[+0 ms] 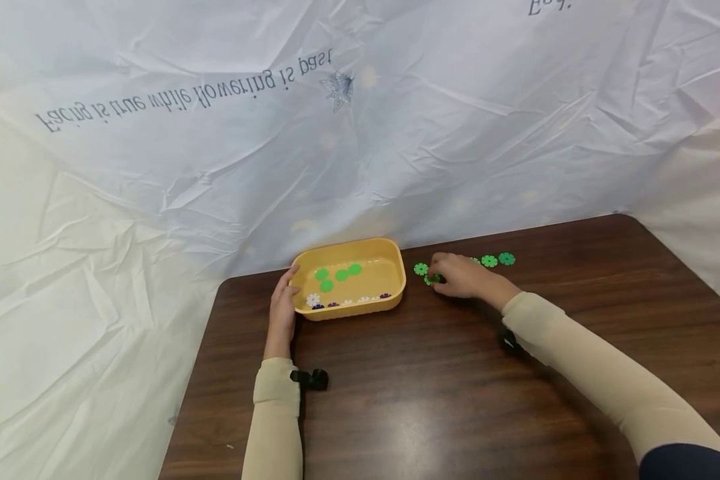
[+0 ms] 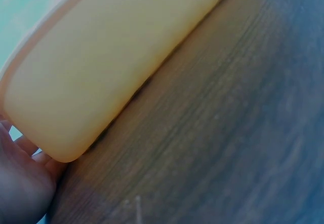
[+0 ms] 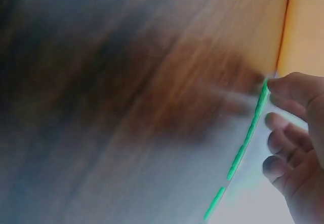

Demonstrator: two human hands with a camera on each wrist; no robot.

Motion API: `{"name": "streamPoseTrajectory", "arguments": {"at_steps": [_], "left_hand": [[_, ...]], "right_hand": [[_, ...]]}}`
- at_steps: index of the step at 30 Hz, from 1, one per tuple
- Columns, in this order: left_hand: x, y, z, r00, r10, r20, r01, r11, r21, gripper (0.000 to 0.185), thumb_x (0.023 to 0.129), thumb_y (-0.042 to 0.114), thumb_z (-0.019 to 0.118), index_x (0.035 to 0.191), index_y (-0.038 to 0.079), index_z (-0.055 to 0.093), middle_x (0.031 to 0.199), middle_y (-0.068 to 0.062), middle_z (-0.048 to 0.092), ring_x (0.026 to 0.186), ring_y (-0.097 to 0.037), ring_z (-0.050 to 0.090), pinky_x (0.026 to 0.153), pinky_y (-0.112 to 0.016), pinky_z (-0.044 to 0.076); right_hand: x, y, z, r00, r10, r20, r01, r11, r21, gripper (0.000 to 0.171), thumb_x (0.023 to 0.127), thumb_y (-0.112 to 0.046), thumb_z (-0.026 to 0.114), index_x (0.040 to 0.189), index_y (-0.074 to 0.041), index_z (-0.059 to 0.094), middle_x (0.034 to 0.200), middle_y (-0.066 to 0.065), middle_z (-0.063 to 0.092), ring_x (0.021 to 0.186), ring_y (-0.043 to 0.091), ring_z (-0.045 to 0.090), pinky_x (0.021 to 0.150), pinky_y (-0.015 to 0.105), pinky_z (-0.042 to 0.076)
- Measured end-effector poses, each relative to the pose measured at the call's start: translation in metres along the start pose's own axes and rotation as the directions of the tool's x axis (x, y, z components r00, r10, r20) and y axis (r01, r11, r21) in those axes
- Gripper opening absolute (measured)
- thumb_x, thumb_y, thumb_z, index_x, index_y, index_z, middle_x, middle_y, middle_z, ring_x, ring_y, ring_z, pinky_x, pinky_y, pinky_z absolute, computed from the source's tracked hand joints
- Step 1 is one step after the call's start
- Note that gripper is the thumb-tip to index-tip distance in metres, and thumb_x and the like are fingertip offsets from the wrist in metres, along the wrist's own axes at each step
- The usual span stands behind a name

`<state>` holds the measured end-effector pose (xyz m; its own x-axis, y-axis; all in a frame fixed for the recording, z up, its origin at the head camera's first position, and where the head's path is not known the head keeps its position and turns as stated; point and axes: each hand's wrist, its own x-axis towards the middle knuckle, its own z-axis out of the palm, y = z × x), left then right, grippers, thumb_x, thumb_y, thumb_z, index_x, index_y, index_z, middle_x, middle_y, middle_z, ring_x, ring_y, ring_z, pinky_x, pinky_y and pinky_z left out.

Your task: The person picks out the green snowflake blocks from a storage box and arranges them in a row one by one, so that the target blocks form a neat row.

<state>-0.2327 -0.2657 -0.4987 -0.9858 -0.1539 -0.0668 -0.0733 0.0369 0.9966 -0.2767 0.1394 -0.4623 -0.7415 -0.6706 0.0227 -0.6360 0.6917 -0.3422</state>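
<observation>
Left hand [image 1: 282, 308] is resting on the dark brown wooden worktop [image 1: 432, 380], its fingers lying straight against the left end wall of the shallow yellow plastic tray [image 1: 396, 265]; this grip is not closing round anything, only touching the wall, as the left wrist view confirms with the palm [image 2: 20, 183] sitting at the tray's rounded corner. Inside the tray, just right of that grip, four green notched plastic discs [image 1: 339, 275] are lying flat, with a row of white and purple flower-shaped discs [image 1: 348, 302] along the near wall. Right hand [image 1: 459, 275] is lying on the worktop just right of the tray, fingers curling down and pinching a green toothed disc [image 1: 433, 279] at its fingertips [image 3: 283, 84]. Another green disc [image 1: 421, 269] is lying just left of this grip, near the tray wall; two more green discs [image 1: 497, 260] are lying beyond it to the right, flat on the worktop. Crumpled white plastic sheeting [image 1: 360, 133] is hanging behind.
</observation>
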Motion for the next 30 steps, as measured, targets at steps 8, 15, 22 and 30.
{"name": "streamPoseTrajectory", "arguments": {"at_steps": [8, 15, 22, 30], "left_hand": [[-0.001, 0.000, 0.000, 1.000, -0.010, 0.005, 0.010, 1.000, -0.014, 0.051, 0.098, 0.010, 0.040, 0.144, 0.028, 0.052, 0.157, 0.008, 0.032, 0.140, -0.017, 0.035, 0.107, -0.041, 0.032], [-0.013, 0.027, 0.004, 0.998, -0.048, 0.031, 0.049, 0.998, -0.030, 0.053, 0.098, 0.003, 0.038, 0.149, 0.017, 0.046, 0.160, -0.001, 0.027, 0.143, -0.025, 0.030, 0.111, -0.046, 0.029], [-0.015, 0.033, 0.006, 0.999, -0.043, 0.024, 0.043, 0.999, 0.000, 0.053, 0.097, 0.004, 0.040, 0.148, 0.016, 0.047, 0.160, -0.002, 0.029, 0.146, -0.022, 0.026, 0.114, -0.043, 0.027], [-0.014, 0.031, 0.004, 0.999, -0.036, 0.021, 0.036, 0.999, 0.000, 0.053, 0.097, 0.003, 0.040, 0.148, 0.015, 0.048, 0.160, -0.002, 0.029, 0.146, -0.022, 0.025, 0.114, -0.043, 0.026]], "right_hand": [[0.007, -0.010, -0.026, 0.993, 0.025, -0.112, -0.017, 0.997, 0.072, 0.024, 0.091, -0.008, 0.061, 0.113, -0.007, 0.071, 0.111, 0.008, 0.063, 0.091, 0.023, 0.060, 0.075, 0.040, 0.050], [0.030, -0.037, -0.052, 0.988, -0.021, -0.151, 0.036, 0.994, 0.102, 0.026, 0.093, -0.010, 0.059, 0.116, -0.006, 0.070, 0.110, 0.007, 0.063, 0.083, 0.019, 0.056, 0.075, 0.037, 0.048], [0.061, -0.072, -0.043, 0.987, -0.104, -0.123, 0.116, 0.989, 0.089, 0.026, 0.094, -0.013, 0.060, 0.117, -0.007, 0.071, 0.114, 0.007, 0.066, 0.097, 0.023, 0.062, 0.083, 0.038, 0.050], [0.103, -0.097, -0.014, 0.994, -0.101, 0.027, 0.099, 0.992, 0.084, 0.031, 0.096, -0.014, 0.059, 0.124, -0.005, 0.067, 0.125, 0.009, 0.065, 0.117, 0.025, 0.060, 0.098, 0.041, 0.047]]}}
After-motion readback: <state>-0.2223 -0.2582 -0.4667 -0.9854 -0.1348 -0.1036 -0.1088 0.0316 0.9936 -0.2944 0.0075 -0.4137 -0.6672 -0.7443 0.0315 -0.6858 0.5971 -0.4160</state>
